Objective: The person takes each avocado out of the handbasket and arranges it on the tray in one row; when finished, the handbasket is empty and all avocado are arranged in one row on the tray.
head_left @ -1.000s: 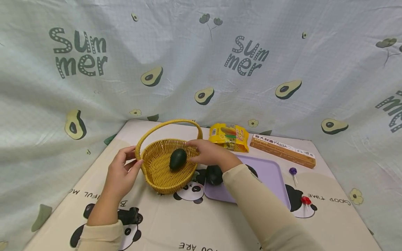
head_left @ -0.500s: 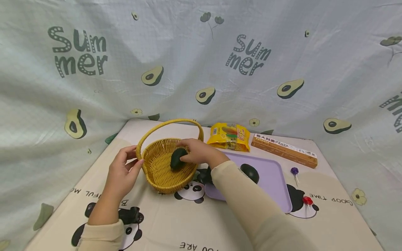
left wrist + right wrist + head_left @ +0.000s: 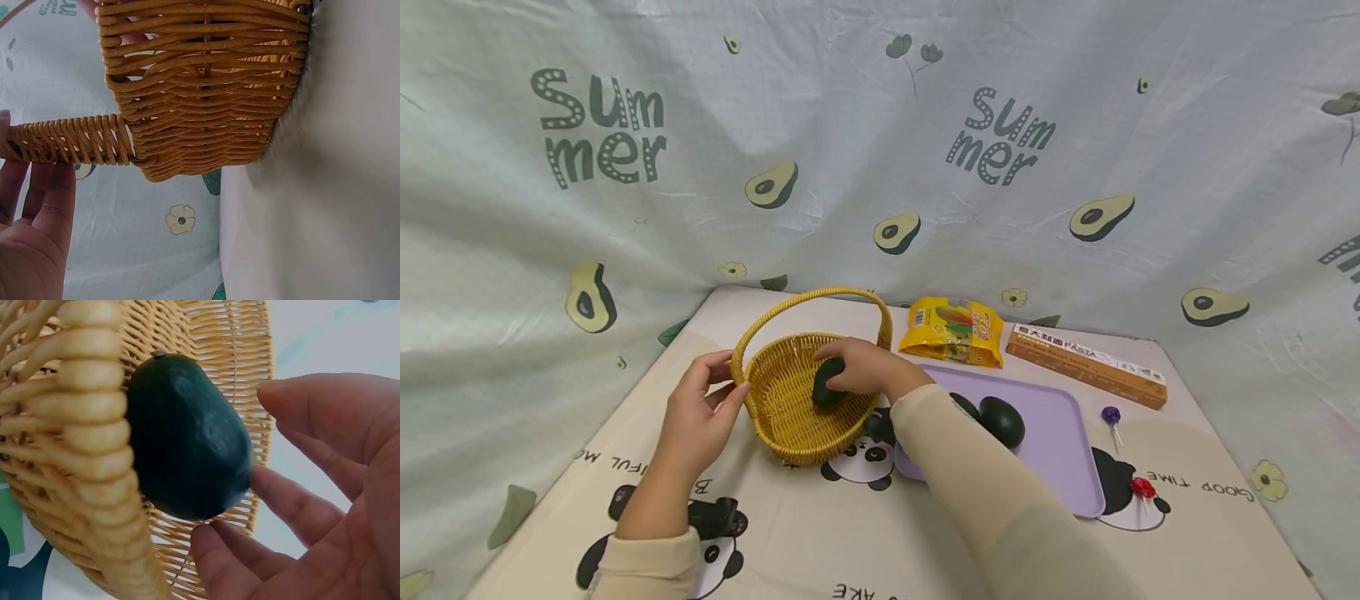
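Note:
A yellow woven basket [image 3: 797, 454] with an arched handle stands at the left of the table. My left hand [image 3: 700, 408] pinches its handle near the left base, thumb in front and fingers behind; the left wrist view shows the fingertips against the wrapped handle [image 3: 75, 139]. Inside the basket lies a dark green avocado [image 3: 194, 437]. My right hand [image 3: 865, 367] reaches over the basket's right rim. Its fingertips touch the avocado's wider end, while the thumb [image 3: 294, 403] stands apart from it in the right wrist view.
A lilac tray [image 3: 1060, 442] with dark green avocados [image 3: 1002, 422] lies partly under the right sleeve. Behind are a yellow snack bag [image 3: 953, 332] and a pasta box [image 3: 1086, 365]. A purple lollipop [image 3: 1111, 417] and a red lollipop [image 3: 1142, 488] lie at right.
My right hand has moved left onto the avocado in the basket, from a spot just right of it. My left hand keeps its hold on the handle.

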Demonstrator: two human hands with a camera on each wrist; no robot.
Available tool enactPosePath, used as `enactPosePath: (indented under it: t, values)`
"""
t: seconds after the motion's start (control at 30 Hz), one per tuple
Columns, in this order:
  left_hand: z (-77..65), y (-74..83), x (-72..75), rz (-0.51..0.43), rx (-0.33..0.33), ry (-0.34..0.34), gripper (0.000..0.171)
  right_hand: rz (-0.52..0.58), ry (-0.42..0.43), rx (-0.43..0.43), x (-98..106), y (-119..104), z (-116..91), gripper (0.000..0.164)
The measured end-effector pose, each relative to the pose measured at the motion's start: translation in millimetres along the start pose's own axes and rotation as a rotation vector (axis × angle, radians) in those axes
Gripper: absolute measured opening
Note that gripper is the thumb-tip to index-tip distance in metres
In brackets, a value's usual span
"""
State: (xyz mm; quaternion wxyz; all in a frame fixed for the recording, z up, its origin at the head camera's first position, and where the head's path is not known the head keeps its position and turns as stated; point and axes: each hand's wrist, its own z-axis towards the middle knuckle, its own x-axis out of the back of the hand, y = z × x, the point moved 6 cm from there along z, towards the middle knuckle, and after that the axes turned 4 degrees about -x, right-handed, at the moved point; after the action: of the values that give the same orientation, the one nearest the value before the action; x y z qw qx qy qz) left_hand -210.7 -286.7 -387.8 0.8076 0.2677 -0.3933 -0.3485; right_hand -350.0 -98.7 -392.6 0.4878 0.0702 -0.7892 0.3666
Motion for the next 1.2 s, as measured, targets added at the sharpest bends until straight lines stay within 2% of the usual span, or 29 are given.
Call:
enactPosePath:
  t: [0.27, 0.43, 0.63, 0.83, 1.1, 1.2]
  values:
    - [0.4, -1.0, 0.7, -0.015, 0.005, 0.002, 0.047, -0.017, -0.048, -0.043, -1.6, -4.8, 7.8, 0.051]
    - [1.2, -0.1, 0.1, -0.025, 0.011, -0.001, 0.047, -0.028, -0.073, -0.070, 0.0, -4.2, 11.1, 0.045]
    - [0.8, 0.6, -0.1, -0.017, 0.020, -0.007, 0.047, -0.028, -0.073, -0.053, -1.1, -3.2, 14.3, 0.040]
    - [1.7, 1.4, 0.5, -0.020, 0.010, -0.008, 0.046, -0.051, -0.053, -0.076, -2.8, -2.3, 16.6, 0.036]
    - [0.9, 1.2, 0.3, 0.001, 0.021, -0.017, 0.046, -0.072, -0.083, -0.125, -6.7, -1.0, 13.1, 0.043]
    - [0.6, 1.6, 0.2, -0.001, 0.018, -0.014, 0.046, -0.084, -0.085, -0.119, -5.9, -2.3, 10.8, 0.044]
